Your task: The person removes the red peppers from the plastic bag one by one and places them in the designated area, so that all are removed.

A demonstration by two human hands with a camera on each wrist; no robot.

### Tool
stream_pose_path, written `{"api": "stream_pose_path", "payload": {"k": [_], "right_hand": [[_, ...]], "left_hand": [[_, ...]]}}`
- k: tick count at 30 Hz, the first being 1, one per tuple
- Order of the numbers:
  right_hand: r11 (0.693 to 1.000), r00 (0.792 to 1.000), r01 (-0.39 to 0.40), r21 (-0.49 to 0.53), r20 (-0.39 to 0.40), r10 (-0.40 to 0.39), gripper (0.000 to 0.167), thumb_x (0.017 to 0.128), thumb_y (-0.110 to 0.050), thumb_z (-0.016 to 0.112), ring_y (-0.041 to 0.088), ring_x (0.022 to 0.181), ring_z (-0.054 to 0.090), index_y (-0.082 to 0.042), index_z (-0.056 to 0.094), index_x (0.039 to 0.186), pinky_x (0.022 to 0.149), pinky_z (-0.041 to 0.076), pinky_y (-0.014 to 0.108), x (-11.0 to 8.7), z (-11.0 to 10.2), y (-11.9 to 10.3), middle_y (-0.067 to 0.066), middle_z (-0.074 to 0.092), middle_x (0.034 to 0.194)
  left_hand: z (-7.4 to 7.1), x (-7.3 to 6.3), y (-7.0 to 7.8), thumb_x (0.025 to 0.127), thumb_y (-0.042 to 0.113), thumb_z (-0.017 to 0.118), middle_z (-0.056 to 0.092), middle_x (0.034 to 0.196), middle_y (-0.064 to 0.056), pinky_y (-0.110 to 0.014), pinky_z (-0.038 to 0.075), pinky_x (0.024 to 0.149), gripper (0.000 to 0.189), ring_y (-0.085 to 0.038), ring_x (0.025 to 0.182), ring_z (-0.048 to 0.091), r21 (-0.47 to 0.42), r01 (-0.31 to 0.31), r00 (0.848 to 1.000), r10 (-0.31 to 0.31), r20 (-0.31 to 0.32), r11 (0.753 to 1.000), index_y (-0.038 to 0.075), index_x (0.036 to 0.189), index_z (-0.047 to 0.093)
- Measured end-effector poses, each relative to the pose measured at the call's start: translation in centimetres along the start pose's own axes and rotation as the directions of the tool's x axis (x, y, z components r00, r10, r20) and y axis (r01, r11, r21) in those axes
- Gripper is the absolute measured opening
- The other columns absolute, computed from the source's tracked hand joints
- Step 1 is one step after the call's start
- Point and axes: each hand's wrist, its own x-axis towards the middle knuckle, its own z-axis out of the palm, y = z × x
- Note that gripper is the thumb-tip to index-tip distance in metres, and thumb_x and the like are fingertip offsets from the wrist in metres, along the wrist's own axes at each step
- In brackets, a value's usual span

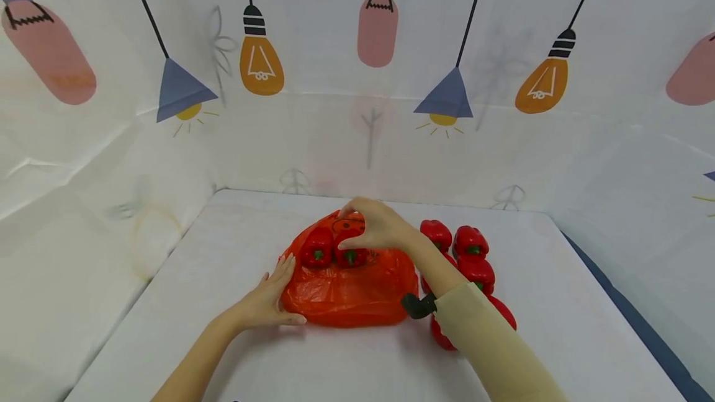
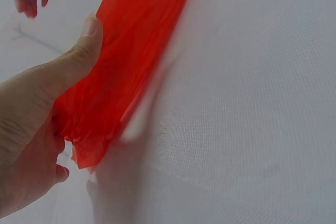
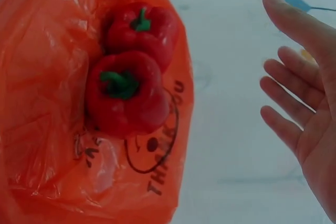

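Note:
An orange-red plastic bag (image 1: pixel 352 296), printed with a smiley face and "THANK YOU", lies spread on the white table. On top of it, side by side, sit two red bell peppers with green stems: the left pepper (image 1: pixel 317 248) and the right pepper (image 3: pixel 128 111). My left hand (image 1: pixel 270 299) touches the bag's left edge, thumb along the near side and fingers extended along the side; part of them is hidden behind the bag (image 2: pixel 131 51) in the left wrist view. Above the right pepper hovers my right hand (image 1: pixel 380 225), thumb and fingers spread apart, holding nothing.
Several more red bell peppers (image 1: pixel 476 272) are grouped on the table right of the bag, partly covered by my right forearm. A dark strap piece (image 1: pixel 419 306) hangs at the right sleeve cuff. Behind the table (image 1: pixel 251 216) stands a white sheet printed with lamps.

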Motion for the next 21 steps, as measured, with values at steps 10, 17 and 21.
{"api": "stream_pose_path", "payload": {"k": [10, 17, 21], "right_hand": [[0.990, 0.988, -0.137, -0.024, 0.063, 0.138, 0.047, 0.078, -0.037, 0.080, 0.024, 0.107, 0.059, -0.007, 0.067, 0.111, 0.096, 0.046, 0.038, 2.2, 1.2, 2.1, 0.005, 0.066, 0.111], [0.970, 0.959, -0.229, -0.082, 0.151, 0.239, 0.055, 0.082, -0.043, 0.075, 0.024, 0.113, 0.056, -0.005, 0.065, 0.119, 0.098, 0.045, 0.040, 2.8, 3.1, 3.5, 0.007, 0.063, 0.120], [0.953, 0.939, -0.282, -0.109, 0.173, 0.298, 0.064, 0.082, -0.049, 0.073, 0.024, 0.120, 0.052, -0.007, 0.059, 0.129, 0.102, 0.042, 0.039, 2.8, 4.4, 3.8, 0.005, 0.059, 0.128]], "left_hand": [[0.3, 0.0, -0.1, 0.072, 0.054, 0.078, 0.007, 0.158, -0.023, -0.069, 0.005, 0.108, 0.119, -0.041, 0.144, 0.007, -0.010, -0.009, 1.000, 0.009, 0.002, 1.000, -0.009, 0.150, 0.013], [0.3, -0.1, -0.1, 0.072, 0.052, 0.079, 0.007, 0.158, -0.023, -0.069, 0.004, 0.107, 0.119, -0.041, 0.144, 0.007, -0.013, -0.008, 1.000, 0.008, -0.006, 1.000, -0.009, 0.150, 0.013], [0.2, -0.2, -0.2, 0.072, 0.052, 0.079, 0.007, 0.158, -0.022, -0.069, 0.004, 0.107, 0.118, -0.042, 0.144, 0.006, -0.009, -0.006, 1.000, 0.006, -0.008, 1.000, -0.008, 0.150, 0.012]]}}
